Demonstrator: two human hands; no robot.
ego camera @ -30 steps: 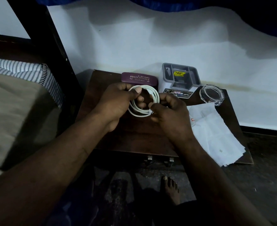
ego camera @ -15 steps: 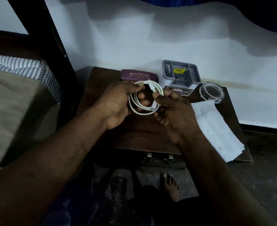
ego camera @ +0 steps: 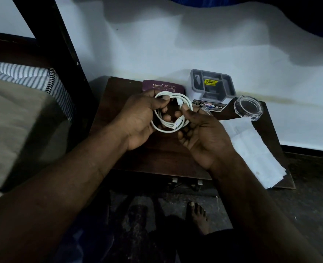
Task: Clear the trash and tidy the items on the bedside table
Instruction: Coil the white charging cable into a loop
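A white cable (ego camera: 171, 128) is wound into a loose coil above the dark wooden bedside table (ego camera: 156, 158). My left hand (ego camera: 137, 118) grips the coil's left side, thumb over the top strands. My right hand (ego camera: 202, 133) pinches the coil's right side near a plug end, palm turned up. Behind the hands lies a maroon glasses case (ego camera: 162, 86). A grey compartment tray (ego camera: 212, 85) stands at the back against the wall. A clear round glass dish (ego camera: 249, 108) sits at the back right. White paper sheets (ego camera: 251, 150) lie over the table's right part.
A bed with a striped pillow (ego camera: 24, 76) and tan cover stands to the left, behind a dark bedpost (ego camera: 61, 54). A white wall rises right behind the table. My bare foot (ego camera: 198, 217) rests on the dark floor below the table's front edge.
Both hands have kept turning the coil. My right hand has rolled from back-up to palm-up, and a plug end now shows at the coil's lower right.
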